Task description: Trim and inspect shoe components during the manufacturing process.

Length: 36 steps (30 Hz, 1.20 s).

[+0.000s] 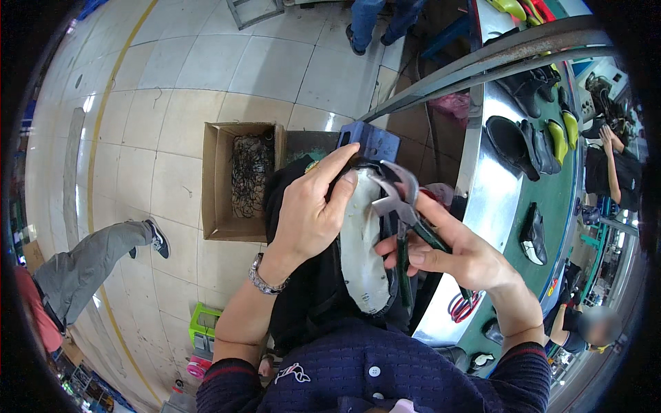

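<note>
A black shoe upper on a last lies across my lap, its pale grey insole (363,261) facing up and its toe pointing away from me. My left hand (311,213) grips the toe end, thumb on the insole and fingers over the black edge. In my right hand (458,251) is a pair of lasting pincers (401,206) with dark green handles. Their metal jaws are beside the right edge of the toe; blur hides whether they touch the upper. Part of the shoe's right side is hidden behind the pincers and fingers.
A cardboard box (211,186) with dark stringy scraps stands left of my lap, and a blue block (385,143) beyond the toe. To the right runs a green conveyor (513,237) with black shoes and yellow-green lasts. Red-handled scissors (460,310) lie on its metal edge. Other people are nearby.
</note>
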Each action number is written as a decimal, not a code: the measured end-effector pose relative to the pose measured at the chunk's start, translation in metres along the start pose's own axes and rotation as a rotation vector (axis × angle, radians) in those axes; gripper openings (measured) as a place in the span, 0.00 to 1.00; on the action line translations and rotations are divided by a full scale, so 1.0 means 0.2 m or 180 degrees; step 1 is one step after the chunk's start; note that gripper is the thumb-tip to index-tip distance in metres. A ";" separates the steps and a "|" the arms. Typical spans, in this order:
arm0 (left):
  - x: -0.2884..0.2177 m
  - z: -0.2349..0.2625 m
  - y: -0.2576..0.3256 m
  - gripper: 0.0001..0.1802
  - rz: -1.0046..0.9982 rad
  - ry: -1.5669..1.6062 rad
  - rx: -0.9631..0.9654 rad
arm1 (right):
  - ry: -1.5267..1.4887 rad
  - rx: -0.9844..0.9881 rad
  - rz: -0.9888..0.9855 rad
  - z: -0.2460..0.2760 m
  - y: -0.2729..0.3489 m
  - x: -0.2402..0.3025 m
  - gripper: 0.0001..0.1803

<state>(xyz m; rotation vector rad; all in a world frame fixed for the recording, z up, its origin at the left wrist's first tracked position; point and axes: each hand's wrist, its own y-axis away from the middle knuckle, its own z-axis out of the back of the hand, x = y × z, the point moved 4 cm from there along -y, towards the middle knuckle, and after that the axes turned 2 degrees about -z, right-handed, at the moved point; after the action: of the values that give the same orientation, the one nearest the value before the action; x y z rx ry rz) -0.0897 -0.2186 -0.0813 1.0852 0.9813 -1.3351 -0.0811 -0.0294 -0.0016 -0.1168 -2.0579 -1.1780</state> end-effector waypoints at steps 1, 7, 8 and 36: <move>0.00 0.00 0.00 0.20 0.0132 0.0004 0.0040 | -0.0001 -0.0002 0.0005 0.01 -0.01 0.01 0.39; -0.02 0.00 -0.01 0.18 0.0078 0.0131 -0.0013 | 0.0171 0.0003 0.0277 0.05 -0.07 -0.02 0.35; -0.01 0.00 -0.01 0.18 0.0084 0.0119 -0.0019 | 0.0659 -0.0100 0.0174 0.04 -0.07 -0.01 0.35; 0.11 -0.03 0.00 0.15 0.0373 0.1444 -0.0582 | 0.1145 0.0008 0.0126 0.03 -0.07 0.12 0.36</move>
<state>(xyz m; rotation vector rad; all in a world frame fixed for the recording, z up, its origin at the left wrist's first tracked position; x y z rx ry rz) -0.0892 -0.2174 -0.1033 1.3102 1.3199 -0.8994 -0.1074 -0.0391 0.0033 0.0529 -1.7334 -1.0842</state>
